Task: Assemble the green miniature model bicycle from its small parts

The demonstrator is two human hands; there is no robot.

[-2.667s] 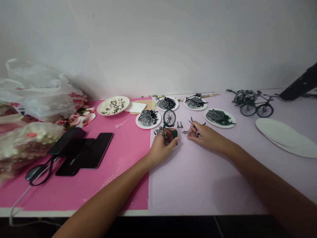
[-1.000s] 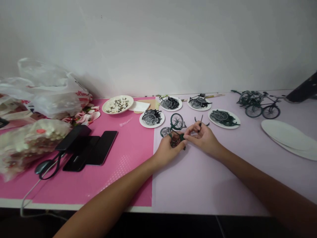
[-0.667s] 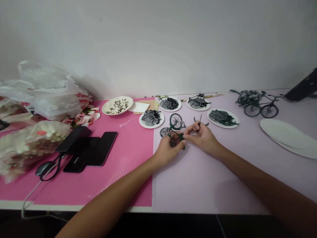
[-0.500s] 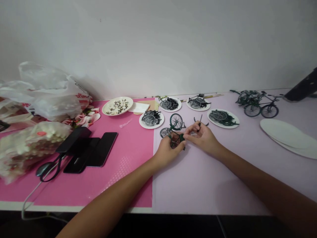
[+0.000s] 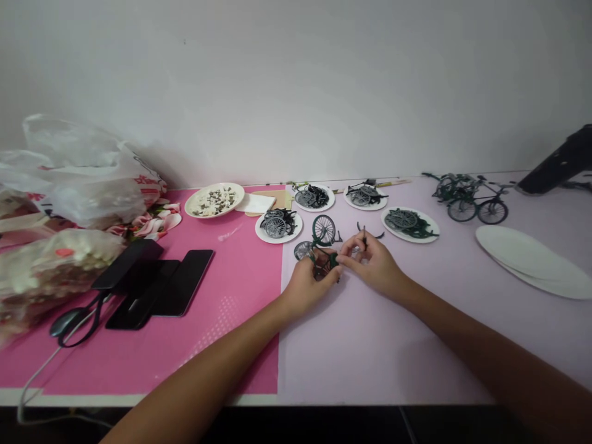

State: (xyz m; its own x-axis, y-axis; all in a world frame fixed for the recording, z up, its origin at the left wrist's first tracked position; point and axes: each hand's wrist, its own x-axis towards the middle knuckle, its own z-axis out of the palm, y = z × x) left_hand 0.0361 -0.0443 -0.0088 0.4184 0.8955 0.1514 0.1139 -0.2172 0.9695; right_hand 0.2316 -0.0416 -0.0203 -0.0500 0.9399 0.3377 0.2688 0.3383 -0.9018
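A dark green miniature bicycle point(image 5: 324, 230) is tilted in my left hand point(image 5: 306, 285), its two spoked wheels pointing away from me. My left thumb and fingers are closed round its frame. Against the near end of the bicycle, my right hand point(image 5: 375, 266) pinches with thumb and forefinger; the small part between them is hidden. A slim dark tool point(image 5: 364, 239), perhaps a small screwdriver, is tucked in the fingers of that hand. Just beyond my right hand lies a curved dark piece point(image 5: 377, 235) on the table.
White plates of bicycle parts point(image 5: 279, 224) point(image 5: 315, 197) point(image 5: 365, 195) point(image 5: 411, 224) stand behind the hands. Assembled miniature bicycles point(image 5: 478, 208) and blank white plates point(image 5: 531, 259) are right. Left are a bowl of small pieces point(image 5: 214, 200), phones point(image 5: 182, 283) and plastic bags point(image 5: 87, 179).
The view has shifted slightly to the right. My left hand keeps its hold on the bicycle. The tool in my right hand has turned, and its shaft shows less.
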